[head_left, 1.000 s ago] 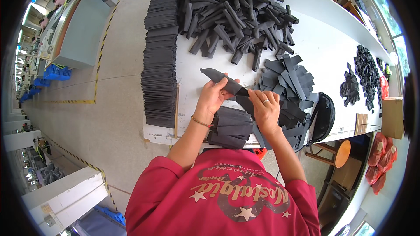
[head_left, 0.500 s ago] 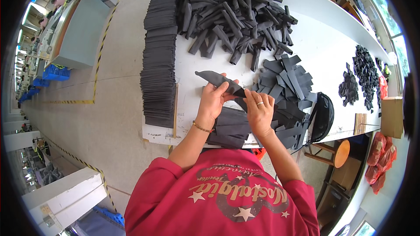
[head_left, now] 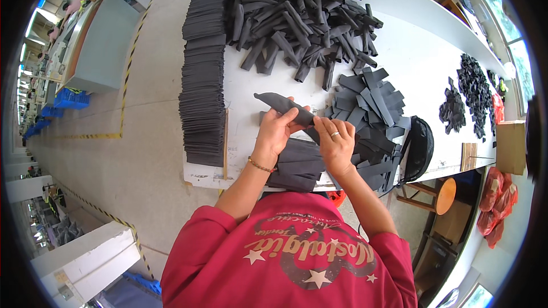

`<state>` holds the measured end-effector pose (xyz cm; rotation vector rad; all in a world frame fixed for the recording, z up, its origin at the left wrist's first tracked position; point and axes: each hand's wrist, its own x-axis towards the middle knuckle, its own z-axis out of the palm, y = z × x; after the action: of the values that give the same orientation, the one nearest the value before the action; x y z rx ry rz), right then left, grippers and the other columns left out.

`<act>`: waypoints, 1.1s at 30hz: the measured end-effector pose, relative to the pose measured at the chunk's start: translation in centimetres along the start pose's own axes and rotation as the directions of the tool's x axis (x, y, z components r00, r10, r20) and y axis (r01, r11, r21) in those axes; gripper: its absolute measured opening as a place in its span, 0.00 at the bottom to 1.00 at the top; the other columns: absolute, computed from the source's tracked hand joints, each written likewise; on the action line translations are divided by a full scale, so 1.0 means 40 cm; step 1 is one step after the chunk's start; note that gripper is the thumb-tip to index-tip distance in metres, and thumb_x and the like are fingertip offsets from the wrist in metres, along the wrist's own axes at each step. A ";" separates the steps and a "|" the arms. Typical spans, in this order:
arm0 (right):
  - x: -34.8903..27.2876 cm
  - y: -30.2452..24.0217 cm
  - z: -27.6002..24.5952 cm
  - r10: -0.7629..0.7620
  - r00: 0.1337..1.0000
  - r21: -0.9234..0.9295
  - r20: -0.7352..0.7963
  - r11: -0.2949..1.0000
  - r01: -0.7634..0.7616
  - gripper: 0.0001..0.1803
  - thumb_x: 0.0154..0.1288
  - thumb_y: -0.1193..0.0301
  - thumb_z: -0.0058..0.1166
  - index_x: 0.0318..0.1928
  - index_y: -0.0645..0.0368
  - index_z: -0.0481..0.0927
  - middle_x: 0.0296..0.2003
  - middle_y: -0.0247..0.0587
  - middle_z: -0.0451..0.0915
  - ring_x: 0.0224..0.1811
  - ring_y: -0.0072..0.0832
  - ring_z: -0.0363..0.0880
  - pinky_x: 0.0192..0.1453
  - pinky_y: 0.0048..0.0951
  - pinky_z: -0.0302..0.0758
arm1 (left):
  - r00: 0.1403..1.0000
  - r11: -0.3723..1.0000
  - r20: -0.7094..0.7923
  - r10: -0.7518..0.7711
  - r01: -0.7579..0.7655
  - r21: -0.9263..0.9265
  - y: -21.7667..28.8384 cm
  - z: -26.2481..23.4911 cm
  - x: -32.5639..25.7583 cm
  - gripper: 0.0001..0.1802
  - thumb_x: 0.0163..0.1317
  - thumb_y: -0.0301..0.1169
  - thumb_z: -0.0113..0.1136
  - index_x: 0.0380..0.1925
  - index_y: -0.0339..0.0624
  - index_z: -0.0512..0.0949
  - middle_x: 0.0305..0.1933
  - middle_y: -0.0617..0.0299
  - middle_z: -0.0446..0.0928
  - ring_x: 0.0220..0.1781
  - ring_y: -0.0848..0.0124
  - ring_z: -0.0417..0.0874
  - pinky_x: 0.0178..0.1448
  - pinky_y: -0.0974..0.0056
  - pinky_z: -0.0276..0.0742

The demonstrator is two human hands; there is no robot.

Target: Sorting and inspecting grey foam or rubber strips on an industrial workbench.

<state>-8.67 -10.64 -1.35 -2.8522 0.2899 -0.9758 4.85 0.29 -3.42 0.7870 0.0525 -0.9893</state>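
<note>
A dark grey fabric piece (head_left: 278, 101), narrow and tube-like with a pointed far end, is held slantwise above the table. My left hand (head_left: 278, 131) grips its middle between thumb and fingers. At its near right end, my right hand (head_left: 335, 141), with a ring on one finger, pinches the cloth. Beneath my hands lies a small stack of flat dark fabric pieces (head_left: 295, 165) at the table's front edge. Right of it spreads a heap of flat dark strips (head_left: 374, 102). Whether anything sits inside the held piece is hidden by my fingers.
A long row of stacked dark pieces (head_left: 202, 91) lines the white table's (head_left: 245, 82) left side. Rolled fabric tubes (head_left: 302, 23) are piled at the back. A black bag (head_left: 420, 148) lies at the right, near a wooden stool (head_left: 445, 195). Small dark scraps (head_left: 476, 91) lie far right.
Both hands keep hold of the fabric piece in nearly the same pose. The whole view has shifted slightly; the right hand's fingers have moved only a little along the cloth.
</note>
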 end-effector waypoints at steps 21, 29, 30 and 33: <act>0.001 -0.071 0.030 0.093 0.968 0.470 0.232 0.861 -0.195 0.18 0.53 0.79 0.62 0.42 0.63 0.69 0.40 0.51 0.74 0.43 0.51 0.75 0.47 0.43 0.74 | 0.987 0.984 -0.018 0.157 -0.158 -0.083 -0.072 0.043 -0.037 0.13 0.72 0.36 0.52 0.42 0.35 0.73 0.43 0.45 0.82 0.49 0.57 0.83 0.58 0.56 0.77; -0.019 -0.041 0.015 0.075 0.970 0.502 0.230 0.845 -0.184 0.13 0.53 0.80 0.62 0.38 0.63 0.73 0.40 0.48 0.76 0.39 0.46 0.78 0.40 0.41 0.78 | 0.990 0.955 -0.026 0.139 -0.141 -0.262 -0.083 0.051 -0.045 0.17 0.74 0.39 0.47 0.50 0.35 0.71 0.51 0.45 0.79 0.56 0.56 0.80 0.58 0.57 0.76; -0.013 -0.039 0.021 0.066 0.975 0.510 0.212 0.844 -0.168 0.11 0.54 0.81 0.61 0.37 0.63 0.73 0.39 0.47 0.76 0.38 0.45 0.78 0.39 0.41 0.78 | 0.991 0.956 -0.036 0.126 -0.131 -0.263 -0.084 0.045 -0.040 0.18 0.74 0.39 0.47 0.52 0.34 0.70 0.54 0.45 0.77 0.59 0.56 0.78 0.57 0.57 0.77; -0.013 -0.019 0.018 0.020 0.984 0.479 0.175 0.872 -0.102 0.12 0.54 0.80 0.62 0.37 0.63 0.73 0.38 0.47 0.76 0.37 0.45 0.78 0.37 0.40 0.78 | 0.995 0.970 -0.049 0.092 -0.101 -0.219 -0.058 0.042 -0.034 0.18 0.73 0.38 0.49 0.52 0.34 0.71 0.49 0.48 0.80 0.55 0.56 0.81 0.57 0.57 0.77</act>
<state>-8.52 -9.75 -2.12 -2.4198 0.0962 -0.6735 1.80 -0.44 -3.01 0.5979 0.1545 -0.8592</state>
